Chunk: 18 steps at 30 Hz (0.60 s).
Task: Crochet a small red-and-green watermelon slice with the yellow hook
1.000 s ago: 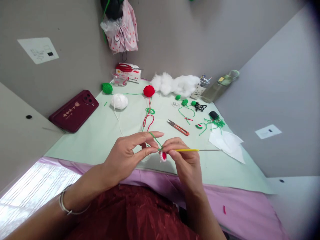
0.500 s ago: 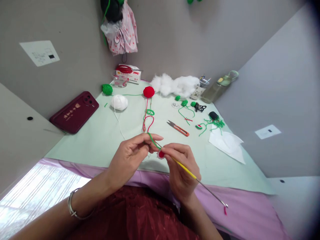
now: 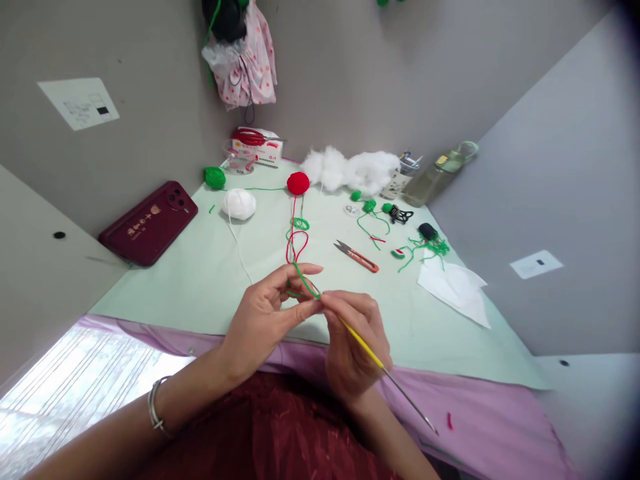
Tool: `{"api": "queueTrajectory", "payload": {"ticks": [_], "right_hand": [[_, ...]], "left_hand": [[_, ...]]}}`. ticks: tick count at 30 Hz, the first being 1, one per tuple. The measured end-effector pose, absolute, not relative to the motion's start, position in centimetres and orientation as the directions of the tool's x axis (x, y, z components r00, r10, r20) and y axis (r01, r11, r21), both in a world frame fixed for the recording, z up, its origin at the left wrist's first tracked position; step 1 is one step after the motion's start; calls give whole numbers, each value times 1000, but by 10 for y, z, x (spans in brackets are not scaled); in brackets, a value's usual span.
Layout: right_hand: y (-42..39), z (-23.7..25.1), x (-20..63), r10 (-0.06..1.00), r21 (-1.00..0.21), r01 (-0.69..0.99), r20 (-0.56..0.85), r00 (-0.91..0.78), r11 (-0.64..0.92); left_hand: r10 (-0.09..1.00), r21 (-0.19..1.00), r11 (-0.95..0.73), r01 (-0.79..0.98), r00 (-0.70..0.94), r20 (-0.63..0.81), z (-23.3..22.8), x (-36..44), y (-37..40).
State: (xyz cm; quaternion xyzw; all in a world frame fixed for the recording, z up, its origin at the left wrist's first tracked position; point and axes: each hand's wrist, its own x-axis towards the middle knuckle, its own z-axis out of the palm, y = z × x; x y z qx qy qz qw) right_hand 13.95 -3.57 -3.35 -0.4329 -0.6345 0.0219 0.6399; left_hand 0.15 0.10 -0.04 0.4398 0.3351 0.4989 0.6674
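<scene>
My right hand point(image 3: 357, 343) is closed around a crochet hook point(image 3: 363, 344) with a yellow grip, its bare metal end slanting down to the right. Green yarn point(image 3: 305, 275) runs over the raised index finger of my left hand point(image 3: 273, 310) to the hook's tip. The left thumb reaches to the right fingertips, and the two hands meet there. The small red and white crocheted piece is hidden behind the fingers now. Beyond my hands lie strands of red yarn point(image 3: 300, 247), leading back to a red yarn ball point(image 3: 299, 183).
A white yarn ball point(image 3: 239, 204), a green yarn ball point(image 3: 215, 177) and a dark red phone point(image 3: 150, 224) are on the left. Orange thread snips point(image 3: 357, 257) lie ahead. White stuffing point(image 3: 350, 171), a bottle point(image 3: 437, 177) and white paper point(image 3: 455, 290) are farther back and right.
My left thumb has moved right to the right fingertips, covering the red and white piece. My right hand and the hook have shifted slightly left.
</scene>
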Motion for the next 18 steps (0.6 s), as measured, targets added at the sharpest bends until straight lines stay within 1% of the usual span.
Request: {"api": "queueTrajectory", "payload": {"ticks": [1,3,5,6,7,9,12,15,18], "right_hand": [[-35,-36,140,566,-571,531,802,194,626],[-32,-42,143,516,-504,574,842,159,645],[-29,-46,147,429,-398,605,897,102,689],[-27,-47,149,394,-360,599,916,80,715],[-26,-47,152,383,-350,575,921,68,739],[-26,-44,157,441,-414,495,895,68,764],[-30,-35,165,575,-540,401,817,38,740],[-36,-27,172,645,-616,352,763,44,705],[-39,-22,174,729,-737,229,671,133,636]], "left_hand": [[958,913,135,-385,285,-21,-1,1,1],[937,877,223,-426,341,-72,-4,0,1],[881,816,361,-452,453,-139,-7,-3,2],[843,782,429,-452,511,-167,-8,-4,2],[806,754,485,-444,561,-188,-9,-5,3],[765,719,543,-434,609,-211,-10,-7,4],[763,724,548,-419,605,-227,-8,-9,7],[804,779,481,-403,557,-209,-5,-11,9],[856,832,381,-404,494,-151,-5,-13,10]]}}
